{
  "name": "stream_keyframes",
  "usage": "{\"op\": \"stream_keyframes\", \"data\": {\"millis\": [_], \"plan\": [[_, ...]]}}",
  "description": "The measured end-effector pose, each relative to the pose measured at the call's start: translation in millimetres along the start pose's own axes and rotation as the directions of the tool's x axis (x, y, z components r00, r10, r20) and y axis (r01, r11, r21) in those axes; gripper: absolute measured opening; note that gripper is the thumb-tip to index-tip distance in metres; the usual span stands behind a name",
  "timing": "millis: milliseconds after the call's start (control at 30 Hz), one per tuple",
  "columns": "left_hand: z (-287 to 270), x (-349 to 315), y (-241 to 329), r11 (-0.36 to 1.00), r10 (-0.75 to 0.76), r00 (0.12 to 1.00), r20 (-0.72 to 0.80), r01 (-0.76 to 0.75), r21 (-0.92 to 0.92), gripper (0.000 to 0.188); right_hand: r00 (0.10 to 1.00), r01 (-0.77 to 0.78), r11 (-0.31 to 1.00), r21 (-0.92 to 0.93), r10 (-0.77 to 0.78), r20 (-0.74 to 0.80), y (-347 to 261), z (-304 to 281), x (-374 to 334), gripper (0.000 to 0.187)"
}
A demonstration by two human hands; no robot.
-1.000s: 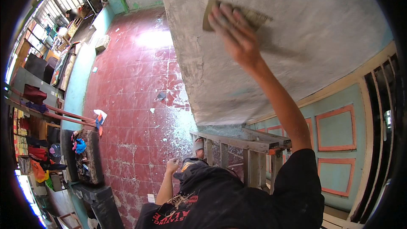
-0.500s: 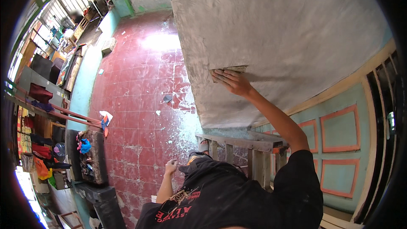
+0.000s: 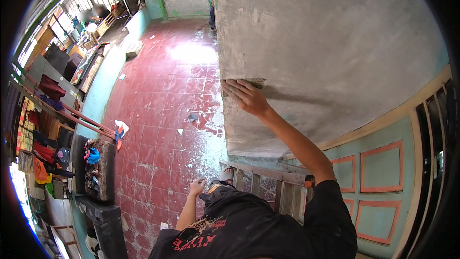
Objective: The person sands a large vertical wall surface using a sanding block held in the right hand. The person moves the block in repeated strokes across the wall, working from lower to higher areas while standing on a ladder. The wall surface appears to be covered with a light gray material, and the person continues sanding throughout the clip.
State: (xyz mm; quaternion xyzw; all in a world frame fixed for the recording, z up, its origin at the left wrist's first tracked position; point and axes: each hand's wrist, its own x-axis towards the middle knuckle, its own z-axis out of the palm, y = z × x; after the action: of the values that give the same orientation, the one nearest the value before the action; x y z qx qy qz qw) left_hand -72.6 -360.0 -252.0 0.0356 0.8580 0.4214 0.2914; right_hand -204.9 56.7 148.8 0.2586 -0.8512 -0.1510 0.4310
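My right hand (image 3: 247, 98) is stretched out to the grey plastered wall (image 3: 326, 33). Its fingers lie over a flat brownish-grey pad (image 3: 258, 82), gripping it against the plaster near the wall's left edge. Most of the pad is hidden under the hand, so its exact kind does not show. Low on the left, my left hand (image 3: 195, 187) hangs beside my body with fingers loosely bent and slightly apart; I see nothing in it.
A wooden ladder (image 3: 268, 172) stands by the wall beneath me, near a green door with orange panels (image 3: 381, 168). Red floor tiles (image 3: 153, 115) with pale splashes lie below. A dark bench with clothes (image 3: 100, 168) stands left. People (image 3: 98, 14) sit far off.
My right hand has slid left along the wall with the pad, to near the wall's edge. The view has shifted slightly. My left hand stays low by my side.
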Motion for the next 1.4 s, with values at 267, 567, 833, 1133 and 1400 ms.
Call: {"op": "stream_keyframes", "data": {"millis": [267,567,833,1133,1400], "plan": [[-5.7,-45.6,-35.8,0.981,-0.045,0.994,0.101,0.026,0.19,0.036,0.97,-0.02,0.999,-0.044,0.009,-0.244,55.3,-39.7,86.7,0.038],[-10.6,-36.7,-26.9,0.986,-0.048,0.996,0.07,0.036,0.16,0.036,0.852,-0.112,0.984,-0.137,0.024,-0.524,153.6,-147.1,216.1,0.036],[-17.7,11.8,-0.7,0.998,-0.031,0.999,0.044,0.028,0.058,0.035,0.968,0.013,0.987,-0.162,-0.053,-0.246,123.7,-101.6,180.3,0.058],[-18.5,3.6,21.2,0.988,-0.051,0.998,-0.03,0.055,0.146,0.034,0.987,0.136,0.99,-0.045,-0.139,-0.085,64.9,-50.0,90.5,0.035],[10.4,-29.6,-1.5,0.986,-0.037,0.999,0.03,0.031,0.163,0.038,0.899,0.185,0.939,-0.289,-0.281,-0.337,119.3,-89.6,172.4,0.028]]}}
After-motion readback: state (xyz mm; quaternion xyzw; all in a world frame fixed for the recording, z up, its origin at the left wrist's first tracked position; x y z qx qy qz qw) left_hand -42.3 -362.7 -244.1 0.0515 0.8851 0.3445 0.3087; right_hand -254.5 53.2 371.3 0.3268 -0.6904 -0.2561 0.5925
